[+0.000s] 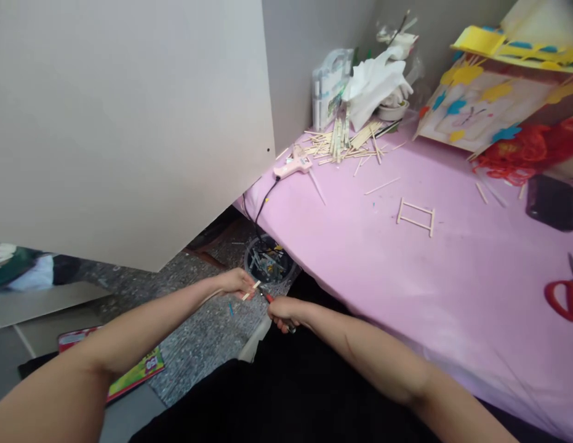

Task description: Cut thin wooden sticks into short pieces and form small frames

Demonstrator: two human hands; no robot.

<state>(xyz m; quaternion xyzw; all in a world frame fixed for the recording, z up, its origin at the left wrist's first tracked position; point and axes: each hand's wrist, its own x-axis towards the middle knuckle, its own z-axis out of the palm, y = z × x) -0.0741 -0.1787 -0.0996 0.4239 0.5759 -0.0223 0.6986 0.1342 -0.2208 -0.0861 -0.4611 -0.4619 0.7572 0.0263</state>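
Note:
My left hand (235, 283) is closed on a short, pale wooden stick (256, 285), which pokes out past its fingers. In my right hand (285, 312) is a pair of pliers (268, 296) with red handles, fingers wrapped round them. The metal jaws lie close to the stick; whether they touch it I cannot tell. Both hands hang low, just over the near side of a round waste bin (250, 269) full of scraps. A small frame of glued sticks (416, 218) lies flat on the pink tablecloth (351, 246) to the right.
A pink glue gun (293, 166) rests at the table's left edge, its cord (263, 206) hanging toward the bin. Behind it lies a pile of sticks (336, 143). Red scissors (563, 298), a dark phone (551, 202) and a decorated model house (484, 101) stand right. A white panel (143, 123) blocks the left.

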